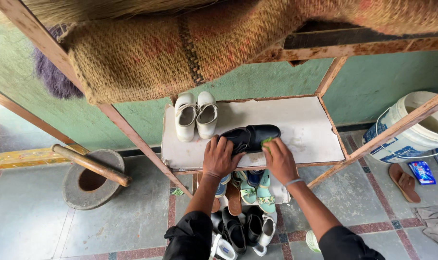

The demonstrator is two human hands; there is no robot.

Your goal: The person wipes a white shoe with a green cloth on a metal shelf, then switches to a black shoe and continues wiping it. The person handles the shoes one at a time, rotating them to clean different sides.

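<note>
Both hands (222, 156) (278, 159) press fingers onto black shoe (252, 136).

The shelf (301, 125) is a white, scuffed board set in a rusted metal frame, standing against a green wall. A pair of white shoes (196, 114) rests on its left rear corner, toes toward the wall, the two touching side by side. A black shoe (250, 137) lies on its side near the front edge, just right of the white pair. The right half of the board carries only stains.

A lower shelf (279, 192) beneath holds green sandals (256, 190) and a brown sandal (234, 200), closely packed. On the tiled floor (36, 221) below lie black shoes (243, 228) and a white shoe (266, 232), touching.
</note>
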